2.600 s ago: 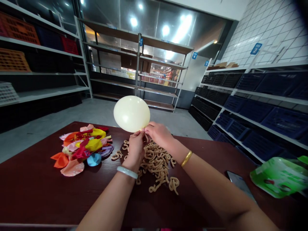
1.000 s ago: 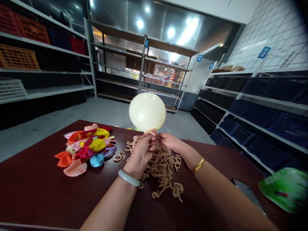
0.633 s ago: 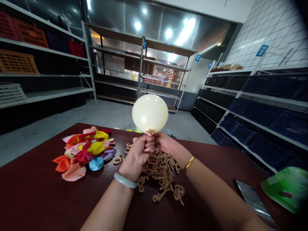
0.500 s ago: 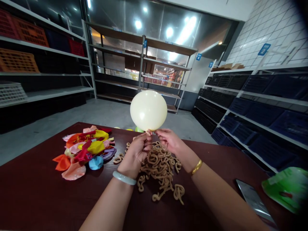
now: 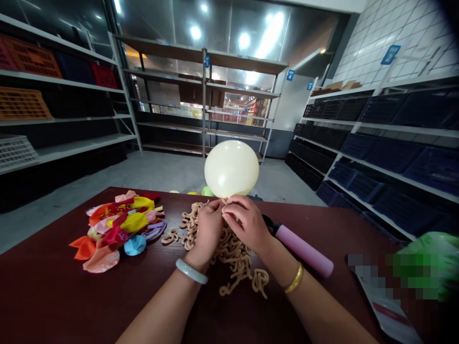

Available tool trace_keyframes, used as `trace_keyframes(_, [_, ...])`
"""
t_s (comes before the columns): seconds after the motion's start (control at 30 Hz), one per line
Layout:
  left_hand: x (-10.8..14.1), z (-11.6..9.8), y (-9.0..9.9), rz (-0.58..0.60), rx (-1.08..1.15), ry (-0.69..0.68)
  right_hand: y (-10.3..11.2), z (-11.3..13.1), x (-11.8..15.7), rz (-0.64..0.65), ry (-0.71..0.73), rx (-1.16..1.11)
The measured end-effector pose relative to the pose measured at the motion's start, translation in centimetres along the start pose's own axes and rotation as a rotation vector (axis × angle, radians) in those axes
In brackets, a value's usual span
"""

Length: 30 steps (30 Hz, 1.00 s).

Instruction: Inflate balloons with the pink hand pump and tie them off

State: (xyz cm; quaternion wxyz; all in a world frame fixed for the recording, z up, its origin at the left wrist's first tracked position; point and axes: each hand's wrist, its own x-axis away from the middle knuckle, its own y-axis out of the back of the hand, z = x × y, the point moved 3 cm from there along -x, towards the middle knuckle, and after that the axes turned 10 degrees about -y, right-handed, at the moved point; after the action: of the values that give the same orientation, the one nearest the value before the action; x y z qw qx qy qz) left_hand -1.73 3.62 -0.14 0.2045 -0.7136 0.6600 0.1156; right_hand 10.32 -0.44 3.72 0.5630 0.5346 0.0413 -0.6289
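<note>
A pale yellow inflated balloon stands upright above my hands, its neck down between my fingertips. My left hand, with a pale bangle on the wrist, is closed around the balloon's neck. From the right, my right hand, with a gold bangle, pinches at the same spot; a bit of tan material shows between the fingertips. Below and behind the hands lies a pile of tan, curled, rope-like pieces. Left of it is a heap of flat coloured balloons.
A pink cylinder with a black end lies right of my right hand. A phone and a green bag are at the table's right. Shelves with crates stand beyond the dark red table.
The balloon and both hands have shifted slightly right. My right hand's fingers have come in against the left hand's at the neck. The pink cylinder now shows beside my right forearm.
</note>
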Motion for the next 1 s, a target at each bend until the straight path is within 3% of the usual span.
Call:
trace_keyframes(0.1, [0.3,0.4,-0.5,0.011,-0.024,0.015,0.3,-0.8,0.2,0.018,0.015,-0.1])
trace_keyframes(0.27, [0.7,0.2,-1.1,0.003,-0.159,-0.078,0.5,-2.1,0.5,-0.09,-0.102,-0.165])
trace_keyframes(0.57, [1.6,-1.0,-1.8,0.019,-0.293,-0.178,1.0,-2.2,0.7,-0.037,-0.172,0.114])
trace_keyframes(0.67, [1.6,-0.5,-2.0,0.036,-0.281,-0.145,0.6,-2.3,0.8,-0.03,-0.184,0.224])
trace_keyframes(0.83, [1.8,0.5,-2.5,0.061,-0.131,-0.036,0.2,-2.3,1.2,-0.133,-0.27,0.342])
trace_keyframes(1.0, [1.8,0.7,-2.4,0.017,-0.096,0.006,0.5,-2.2,1.1,-0.135,-0.269,0.196])
